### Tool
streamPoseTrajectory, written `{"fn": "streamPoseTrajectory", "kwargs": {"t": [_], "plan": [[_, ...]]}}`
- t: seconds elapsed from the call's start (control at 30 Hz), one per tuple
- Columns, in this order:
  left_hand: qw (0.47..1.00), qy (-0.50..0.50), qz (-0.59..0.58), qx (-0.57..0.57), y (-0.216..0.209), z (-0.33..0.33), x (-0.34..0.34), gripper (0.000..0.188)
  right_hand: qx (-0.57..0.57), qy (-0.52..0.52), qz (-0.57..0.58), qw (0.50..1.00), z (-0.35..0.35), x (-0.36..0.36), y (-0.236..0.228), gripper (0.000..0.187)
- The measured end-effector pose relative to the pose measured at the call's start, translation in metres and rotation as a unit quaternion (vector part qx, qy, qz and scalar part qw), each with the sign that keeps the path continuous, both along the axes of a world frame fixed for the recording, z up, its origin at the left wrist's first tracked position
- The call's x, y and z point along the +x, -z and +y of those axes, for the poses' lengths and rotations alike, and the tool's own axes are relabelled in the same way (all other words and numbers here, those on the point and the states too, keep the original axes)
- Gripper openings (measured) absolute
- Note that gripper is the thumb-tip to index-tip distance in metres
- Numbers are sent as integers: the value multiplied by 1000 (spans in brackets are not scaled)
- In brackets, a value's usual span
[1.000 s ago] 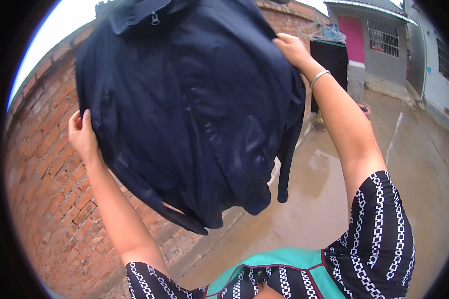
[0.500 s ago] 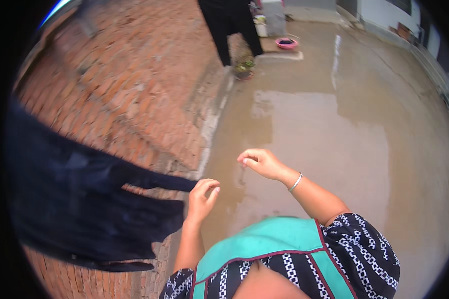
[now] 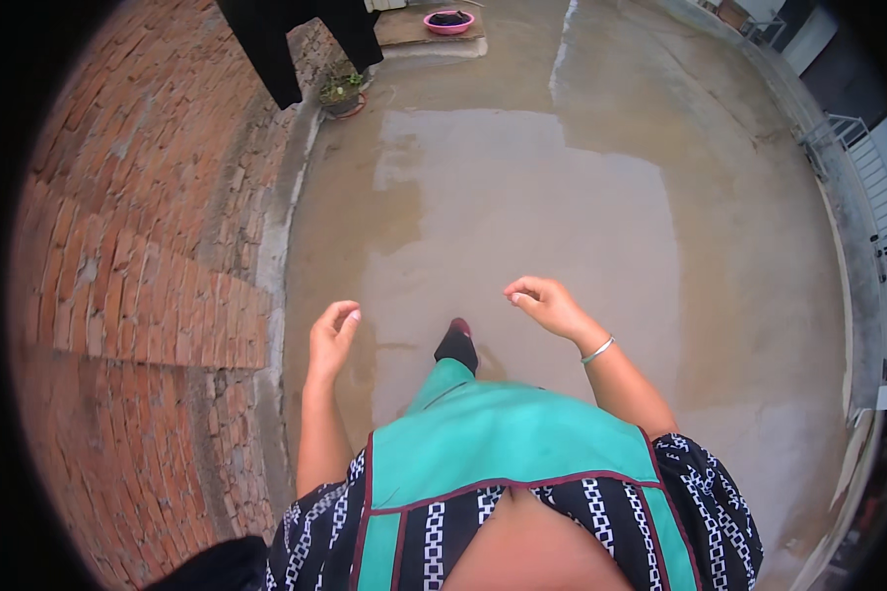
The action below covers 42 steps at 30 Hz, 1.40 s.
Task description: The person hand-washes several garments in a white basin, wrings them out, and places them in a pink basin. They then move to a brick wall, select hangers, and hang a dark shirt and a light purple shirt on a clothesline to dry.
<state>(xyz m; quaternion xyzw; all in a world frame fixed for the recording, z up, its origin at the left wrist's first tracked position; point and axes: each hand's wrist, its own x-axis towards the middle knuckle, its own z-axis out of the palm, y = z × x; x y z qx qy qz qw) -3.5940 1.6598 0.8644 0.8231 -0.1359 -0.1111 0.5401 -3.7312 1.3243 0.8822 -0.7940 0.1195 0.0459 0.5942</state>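
Observation:
My left hand point(image 3: 333, 340) hangs in the air over the wet ground. Its fingers are loosely bent, apart from the thumb, and I see nothing in them. To the right, my right hand point(image 3: 550, 305) is also raised, a silver bangle point(image 3: 598, 350) on its wrist. Its fingers curl a little, with a gap at the thumb and nothing visible inside. Neither hand touches anything. Between them a dark trouser leg and a reddish shoe point(image 3: 460, 327) show below my teal apron point(image 3: 512, 433). A dark cloth point(image 3: 222, 566) shows at the lower left edge, beside my sleeve.
A brick wall point(image 3: 148, 286) runs along the left. Black trousers point(image 3: 296, 39) hang at the far left above a potted plant point(image 3: 340, 91). Beyond lies a pink basin point(image 3: 449, 22) on a low slab. Puddled concrete point(image 3: 522, 207) stretches ahead; a white metal railing point(image 3: 867, 172) stands at the right.
My left hand has come away from the hanging dark garment, which has slid back to the lower left edge. The view has turned rightward and down, and my foot now shows.

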Motion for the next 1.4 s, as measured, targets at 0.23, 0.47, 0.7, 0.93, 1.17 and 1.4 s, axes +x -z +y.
{"fn": "streamPoseTrajectory", "kwargs": {"t": [0.23, 0.47, 0.7, 0.93, 1.17, 1.4], "plan": [[993, 114, -10, 1, -23, -179, 222, 21, -80, 128, 6, 989, -150, 134, -42, 18], [976, 219, -4, 7, -39, -354, 377, 22, -12, 240, -11, 971, -273, 256, -35, 18], [992, 115, 39, 28, -18, -431, 537, 20, -28, 135, -28, 990, -425, 505, -33, 19], [996, -31, 84, -16, 4, -474, 719, 19, -59, 55, -32, 996, -535, 741, -36, 21], [997, 39, 54, -39, 30, -623, 963, 20, -65, 48, 16, 997, -641, 916, -15, 20], [994, 94, 49, -26, 9, -789, 1146, 22, -59, 29, 17, 998, -758, 1127, -1, 20]]}}
